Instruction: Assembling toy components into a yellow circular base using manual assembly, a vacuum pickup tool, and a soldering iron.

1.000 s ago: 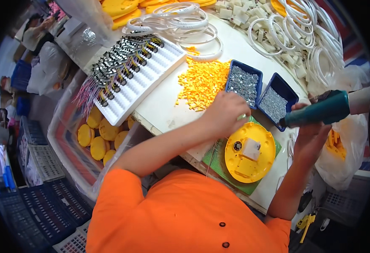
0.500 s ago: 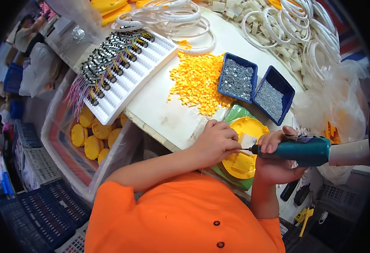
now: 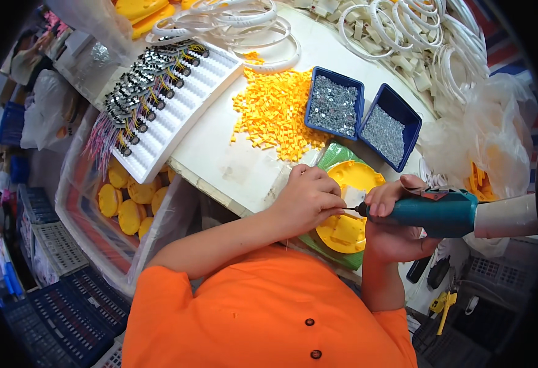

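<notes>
Screwdriver tip and fingertips meet just above a round yellow plastic part [image 3: 358,178], which lies on a green mat [image 3: 333,153] at the near edge of the white worktable [image 3: 232,165]. The left hand [image 3: 309,202] is curled with thumb and fingers pressed together at the bit, seemingly pinching something small there, probably a screw, though the item itself is too tiny to make out. The right hand [image 3: 394,230] is wrapped tight around the teal electric screwdriver [image 3: 434,211], held lying sideways with its bit pointing left into those fingers.

Main risk, as I judge it: the fingertips sit right at the bit, so a trigger press too soon could catch skin or fling the small piece away. With the tool held sideways rather than upright over the part, the bit could also slip off and gouge the yellow plastic, or seat a screw crooked. The part looks unclamped, merely resting on the mat near the table edge, so a sideways push might slide it off toward the person's lap.

Beyond it stand two blue trays [image 3: 333,104] of small silvery pieces, close enough for an elbow or the tool to knock them. A heap of tiny yellow bits [image 3: 272,116] lies beside them, then a white slotted rack [image 3: 171,104] of wired components and coils of white rings [image 3: 404,30].
</notes>
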Tool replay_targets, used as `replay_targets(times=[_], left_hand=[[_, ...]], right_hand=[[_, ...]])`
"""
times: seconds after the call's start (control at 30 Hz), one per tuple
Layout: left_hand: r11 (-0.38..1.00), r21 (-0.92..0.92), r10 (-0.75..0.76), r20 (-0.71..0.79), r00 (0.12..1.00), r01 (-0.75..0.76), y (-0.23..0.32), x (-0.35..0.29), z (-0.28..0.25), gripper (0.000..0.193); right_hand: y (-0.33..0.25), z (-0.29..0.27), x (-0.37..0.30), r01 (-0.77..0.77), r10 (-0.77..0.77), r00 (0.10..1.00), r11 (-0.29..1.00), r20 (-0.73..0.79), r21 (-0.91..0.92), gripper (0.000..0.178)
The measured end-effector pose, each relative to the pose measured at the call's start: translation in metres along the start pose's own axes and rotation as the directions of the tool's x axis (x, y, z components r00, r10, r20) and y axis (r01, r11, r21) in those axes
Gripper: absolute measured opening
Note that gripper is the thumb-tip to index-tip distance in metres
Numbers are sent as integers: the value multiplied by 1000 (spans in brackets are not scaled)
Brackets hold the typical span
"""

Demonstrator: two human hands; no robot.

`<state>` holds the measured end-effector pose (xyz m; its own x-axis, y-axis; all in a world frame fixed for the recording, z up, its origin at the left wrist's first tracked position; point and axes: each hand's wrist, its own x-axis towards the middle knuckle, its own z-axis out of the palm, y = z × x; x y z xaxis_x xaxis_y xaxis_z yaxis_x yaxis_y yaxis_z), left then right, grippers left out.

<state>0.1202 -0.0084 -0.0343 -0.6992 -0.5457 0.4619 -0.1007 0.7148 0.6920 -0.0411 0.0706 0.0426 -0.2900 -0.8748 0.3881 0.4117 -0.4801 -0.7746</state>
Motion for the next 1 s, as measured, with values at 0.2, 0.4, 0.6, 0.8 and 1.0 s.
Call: replay_targets(times=[0.2,0.4,0.6,0.8,1.0], left_hand=[[999,-28,41,55,998,-39,1,5,-2,14],[999,-5,33,46,998,-32,-3,6,-3,13],[998,57,-20,78,997,15,0,15,-14,46],[980,156,-139,100,985,123,-5,8,-9,66],[978,144,-168,106,980,152,-7,6,-6,65]], right_hand=[[-4,4,0,17,-18,1000,999,-25,-37,93],[-2,7,2,-47,47,997,999,-53,7,94],[8,0,7,15,-14,999,1000,-33,2,96],[27,-8,11,37,-37,996,999,-85,-2,101],[37,-13,13,34,-36,990,999,-139,-22,100]])
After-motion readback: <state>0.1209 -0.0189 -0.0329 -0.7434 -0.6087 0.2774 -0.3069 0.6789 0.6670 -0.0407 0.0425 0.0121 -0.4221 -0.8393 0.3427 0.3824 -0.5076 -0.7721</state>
